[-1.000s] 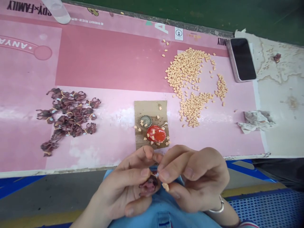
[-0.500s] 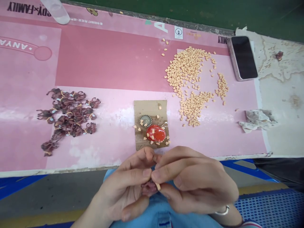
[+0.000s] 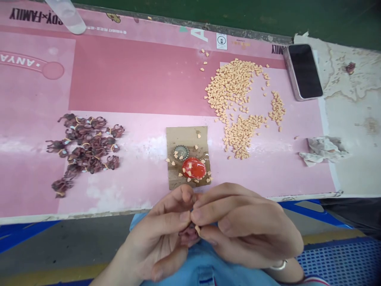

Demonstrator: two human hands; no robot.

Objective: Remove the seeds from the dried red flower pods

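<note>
Above my lap, just off the table's near edge, my left hand (image 3: 160,230) is closed round a small dark reddish-brown figurine (image 3: 189,236). My right hand (image 3: 247,226) meets it from the other side, fingertips pinched together against the figurine. A small pale-yellow piece (image 3: 197,229) shows between the right thumb and forefinger, touching the figurine. The fingertips hide the figurine's upper part. Beyond my hands lies a brown cardboard square (image 3: 187,133), bearing a red shallow cap (image 3: 195,168) with glossy liquid, a metal bottle cap (image 3: 181,152) and several pale-yellow bits.
At left, a heap of similar figurines (image 3: 89,147) lies on the pink table covering (image 3: 133,79). Many loose pale-yellow pieces (image 3: 232,87) spread at right. Farther right are a phone (image 3: 305,71) and a crumpled tissue (image 3: 324,150). A translucent tube (image 3: 67,16) lies at the upper left.
Both hands stay joined at the figurine, with only slight finger movement. The pale-yellow piece now shows a little less between the right fingertips. The view has shifted slightly.
</note>
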